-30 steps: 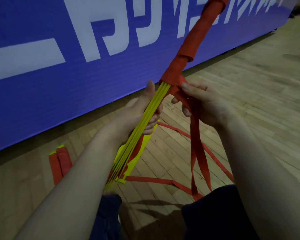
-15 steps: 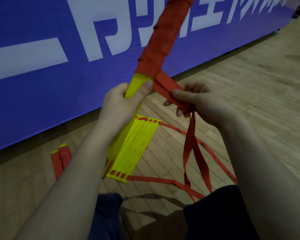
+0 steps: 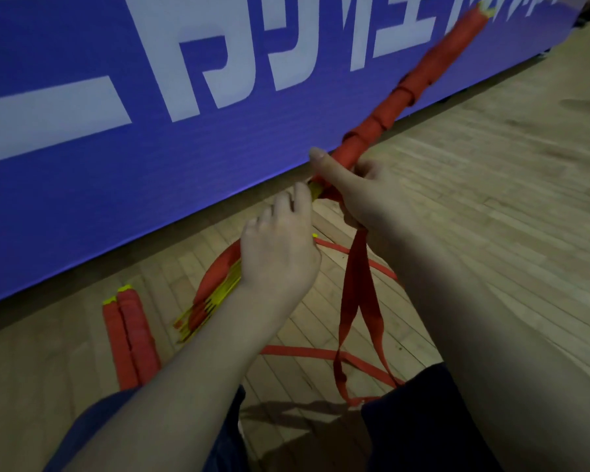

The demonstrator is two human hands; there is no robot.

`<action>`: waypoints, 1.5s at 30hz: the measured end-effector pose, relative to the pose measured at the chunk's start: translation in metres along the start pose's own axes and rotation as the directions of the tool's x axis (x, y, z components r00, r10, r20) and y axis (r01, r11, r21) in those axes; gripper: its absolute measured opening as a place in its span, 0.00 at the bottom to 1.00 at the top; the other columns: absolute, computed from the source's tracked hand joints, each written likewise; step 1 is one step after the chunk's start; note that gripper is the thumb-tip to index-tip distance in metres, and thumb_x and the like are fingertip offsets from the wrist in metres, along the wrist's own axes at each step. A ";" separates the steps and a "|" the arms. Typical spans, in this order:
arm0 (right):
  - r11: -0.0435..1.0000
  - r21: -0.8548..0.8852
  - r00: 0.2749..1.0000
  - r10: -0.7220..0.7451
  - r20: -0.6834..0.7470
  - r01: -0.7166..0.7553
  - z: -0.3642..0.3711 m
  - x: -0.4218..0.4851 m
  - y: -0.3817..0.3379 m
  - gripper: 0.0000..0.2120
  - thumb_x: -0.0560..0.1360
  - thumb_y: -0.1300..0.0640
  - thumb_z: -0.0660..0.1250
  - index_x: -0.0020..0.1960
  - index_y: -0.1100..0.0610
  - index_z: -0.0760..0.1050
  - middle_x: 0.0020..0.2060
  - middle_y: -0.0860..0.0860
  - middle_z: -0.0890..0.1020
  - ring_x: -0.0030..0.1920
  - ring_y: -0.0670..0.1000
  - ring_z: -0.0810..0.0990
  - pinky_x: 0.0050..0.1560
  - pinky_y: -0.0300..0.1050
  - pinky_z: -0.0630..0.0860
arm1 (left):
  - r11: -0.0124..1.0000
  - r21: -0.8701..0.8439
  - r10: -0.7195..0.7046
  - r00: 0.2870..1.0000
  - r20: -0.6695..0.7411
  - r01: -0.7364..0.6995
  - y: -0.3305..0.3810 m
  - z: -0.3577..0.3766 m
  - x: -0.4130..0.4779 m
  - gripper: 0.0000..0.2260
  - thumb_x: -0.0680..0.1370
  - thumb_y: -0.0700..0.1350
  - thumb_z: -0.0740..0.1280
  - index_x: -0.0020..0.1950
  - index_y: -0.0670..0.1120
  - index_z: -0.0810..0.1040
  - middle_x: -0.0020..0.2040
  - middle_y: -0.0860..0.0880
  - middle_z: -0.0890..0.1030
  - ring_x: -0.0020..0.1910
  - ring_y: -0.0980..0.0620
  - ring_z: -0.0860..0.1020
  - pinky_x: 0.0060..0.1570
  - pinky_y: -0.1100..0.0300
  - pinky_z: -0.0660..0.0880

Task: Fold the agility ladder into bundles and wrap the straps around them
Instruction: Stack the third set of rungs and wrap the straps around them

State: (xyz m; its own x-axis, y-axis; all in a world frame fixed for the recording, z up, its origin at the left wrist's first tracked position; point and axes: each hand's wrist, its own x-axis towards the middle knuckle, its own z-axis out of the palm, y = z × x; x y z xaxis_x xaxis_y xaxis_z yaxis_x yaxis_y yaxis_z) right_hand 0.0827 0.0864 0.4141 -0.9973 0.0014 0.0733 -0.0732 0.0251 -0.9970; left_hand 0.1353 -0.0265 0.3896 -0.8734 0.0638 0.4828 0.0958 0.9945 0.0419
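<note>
A long bundle of yellow ladder rungs (image 3: 419,76) slants up to the right, its upper length wound in red strap. My left hand (image 3: 280,253) grips the bare yellow part of the bundle below the wrapping. My right hand (image 3: 365,195) holds the red strap (image 3: 358,301) against the bundle at the lower end of the wrapping, thumb stretched along it. The loose strap hangs from that hand in a loop down to the floor. More yellow rungs (image 3: 212,301) and strap show under my left wrist.
Two finished red-wrapped bundles (image 3: 130,342) lie side by side on the wooden floor (image 3: 491,233) at the left. A blue banner wall (image 3: 116,165) with white lettering runs close behind. My dark-clad knees (image 3: 423,420) fill the bottom edge.
The bundle has swung from pointing steeply up to slanting far right. My right hand has moved up onto the wrap's lower end with the strap; my left hand has slid lower.
</note>
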 end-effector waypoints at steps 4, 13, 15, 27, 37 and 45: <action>0.992 0.125 0.996 0.038 -0.081 -0.028 -0.006 0.005 0.004 0.12 0.73 0.53 0.73 0.46 0.61 0.75 0.31 0.56 0.68 0.20 0.44 0.59 0.19 0.38 0.55 | 0.979 -0.127 0.147 0.982 -0.117 -0.162 -0.008 0.017 0.007 0.27 0.73 0.37 0.68 0.72 0.38 0.70 0.57 0.39 0.80 0.55 0.39 0.80 0.51 0.47 0.76; 0.966 0.258 0.986 -0.065 0.155 0.023 -0.033 0.009 0.004 0.04 0.75 0.64 0.67 0.42 0.60 0.76 0.25 0.48 0.73 0.22 0.46 0.62 0.26 0.44 0.52 | 0.505 -0.741 -0.134 0.888 0.439 0.443 -0.032 0.001 0.030 0.27 0.66 0.63 0.76 0.58 0.50 0.78 0.52 0.52 0.82 0.53 0.53 0.81 0.55 0.56 0.77; 0.959 0.281 0.959 -0.120 0.257 0.045 -0.036 0.007 0.004 0.02 0.75 0.63 0.66 0.45 0.61 0.77 0.29 0.49 0.78 0.21 0.46 0.64 0.25 0.42 0.54 | 0.379 -0.763 0.089 0.800 0.593 0.524 -0.039 -0.003 0.031 0.31 0.62 0.67 0.76 0.56 0.50 0.80 0.50 0.51 0.85 0.53 0.50 0.82 0.55 0.54 0.77; 0.979 0.173 0.888 -0.174 0.426 0.109 -0.045 0.004 -0.006 0.14 0.72 0.60 0.70 0.53 0.68 0.77 0.39 0.62 0.79 0.21 0.47 0.74 0.20 0.37 0.68 | 0.167 -0.812 0.287 0.760 0.583 0.559 -0.038 -0.018 0.024 0.15 0.70 0.51 0.70 0.46 0.39 0.78 0.28 0.45 0.73 0.24 0.53 0.71 0.26 0.63 0.69; 0.994 -0.107 0.907 0.041 0.420 0.005 -0.045 -0.002 -0.012 0.07 0.73 0.68 0.69 0.49 0.67 0.73 0.37 0.61 0.85 0.25 0.53 0.80 0.26 0.43 0.78 | 0.388 -0.797 -0.075 0.878 0.473 0.463 -0.050 -0.002 0.034 0.11 0.72 0.50 0.75 0.35 0.47 0.77 0.25 0.53 0.73 0.25 0.56 0.70 0.29 0.62 0.63; 0.995 -0.097 0.922 0.019 0.386 0.020 -0.036 -0.002 -0.011 0.01 0.76 0.66 0.67 0.47 0.62 0.77 0.45 0.62 0.85 0.27 0.52 0.82 0.24 0.41 0.77 | 0.715 -0.565 -0.300 0.910 0.284 0.412 -0.053 0.002 0.032 0.17 0.72 0.62 0.69 0.40 0.48 0.78 0.38 0.46 0.82 0.44 0.40 0.79 0.43 0.49 0.74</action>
State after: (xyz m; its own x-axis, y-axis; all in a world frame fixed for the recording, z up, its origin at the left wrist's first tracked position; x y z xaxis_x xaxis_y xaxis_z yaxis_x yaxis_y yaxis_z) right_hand 0.0859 0.1217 0.4260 -0.9226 -0.3838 0.0389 -0.0923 0.1217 -0.9883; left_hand 0.1013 -0.0769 0.4009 -0.9597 -0.2171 0.1784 -0.0217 0.6903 0.7232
